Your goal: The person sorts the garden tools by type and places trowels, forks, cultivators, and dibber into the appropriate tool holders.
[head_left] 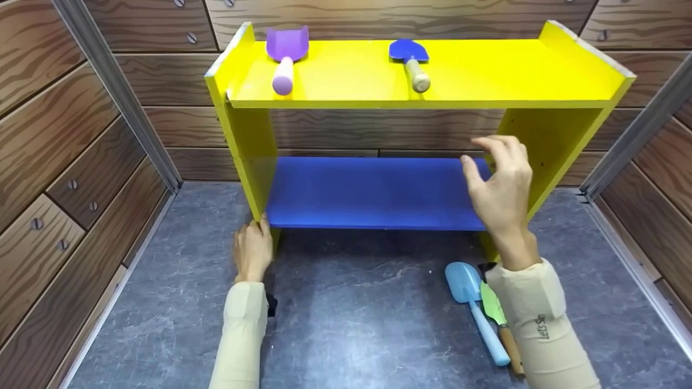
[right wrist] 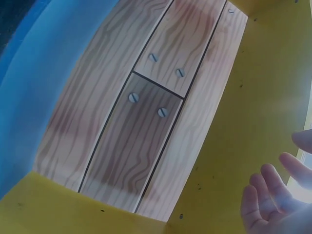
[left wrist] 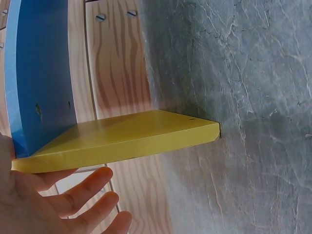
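A yellow shelf unit [head_left: 432, 104] with a blue lower board [head_left: 378, 192] stands ahead of me. At the lower front of its left side panel [left wrist: 122, 144], my left hand [head_left: 253, 246] holds the edge, thumb by the blue board and fingers along the outer face. My right hand [head_left: 504, 183] is raised in front of the right side panel [head_left: 562, 146], fingers loosely bent and nothing in them. On the top board lie a purple scoop [head_left: 286, 46] and a blue hand trowel with a wooden handle [head_left: 417, 75].
Below my right forearm, a light blue trowel [head_left: 464, 282] lies on the grey floor [head_left: 351, 324] beside a green trowel [head_left: 492, 302] with a wooden handle, partly hidden by the sleeve. Wood-patterned walls [head_left: 54, 216] with metal edge strips enclose the area.
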{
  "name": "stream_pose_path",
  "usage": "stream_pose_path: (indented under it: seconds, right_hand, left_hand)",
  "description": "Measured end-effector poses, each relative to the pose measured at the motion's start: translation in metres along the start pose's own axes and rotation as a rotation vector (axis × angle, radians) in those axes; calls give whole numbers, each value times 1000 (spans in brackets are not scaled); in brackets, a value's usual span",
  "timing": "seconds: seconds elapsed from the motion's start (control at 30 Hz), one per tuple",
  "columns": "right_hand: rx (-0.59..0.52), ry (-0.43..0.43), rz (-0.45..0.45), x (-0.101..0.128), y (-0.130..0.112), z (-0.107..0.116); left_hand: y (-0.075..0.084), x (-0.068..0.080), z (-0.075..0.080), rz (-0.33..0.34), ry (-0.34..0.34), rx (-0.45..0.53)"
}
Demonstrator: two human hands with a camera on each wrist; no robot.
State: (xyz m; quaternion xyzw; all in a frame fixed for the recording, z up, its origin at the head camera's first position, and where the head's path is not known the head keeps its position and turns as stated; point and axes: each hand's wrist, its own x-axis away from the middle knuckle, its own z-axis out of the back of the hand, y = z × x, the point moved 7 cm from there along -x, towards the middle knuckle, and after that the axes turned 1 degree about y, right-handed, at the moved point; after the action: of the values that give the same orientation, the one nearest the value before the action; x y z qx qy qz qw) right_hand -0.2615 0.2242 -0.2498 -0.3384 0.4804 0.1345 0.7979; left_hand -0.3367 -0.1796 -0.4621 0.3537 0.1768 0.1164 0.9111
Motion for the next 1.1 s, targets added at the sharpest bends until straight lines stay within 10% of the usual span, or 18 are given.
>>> stream_pose_path:
  seconds: [1.1]
  right_hand:
    - [27, -41, -100, 42, 26, 9]
  left_hand:
    - [1, 0, 0, 8, -12, -8]
